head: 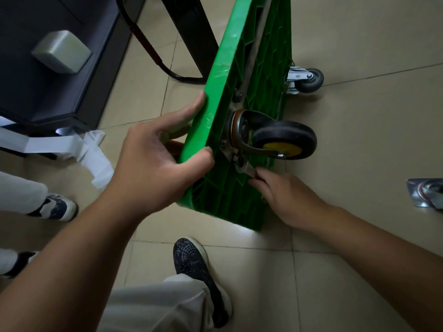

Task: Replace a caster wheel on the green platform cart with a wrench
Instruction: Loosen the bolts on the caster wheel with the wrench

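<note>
The green platform cart (225,75) stands on its side on the tiled floor, its ribbed underside facing right. My left hand (155,164) grips its near upper edge, thumb on the underside and fingers behind. A black caster wheel with a yellow hub (285,142) is mounted on the underside near that edge. My right hand (285,200) holds a metal wrench (244,169), whose head sits on a bolt at the caster plate's lower corner. A smaller grey caster (309,80) is fixed farther along the cart.
A loose caster with a metal plate (424,195) lies on the floor at the right edge. A dark cabinet (48,56) stands at the left with white paper strips (72,147) hanging by it. Another person's shoes (56,207) are at the left; my shoe (191,259) is below the cart.
</note>
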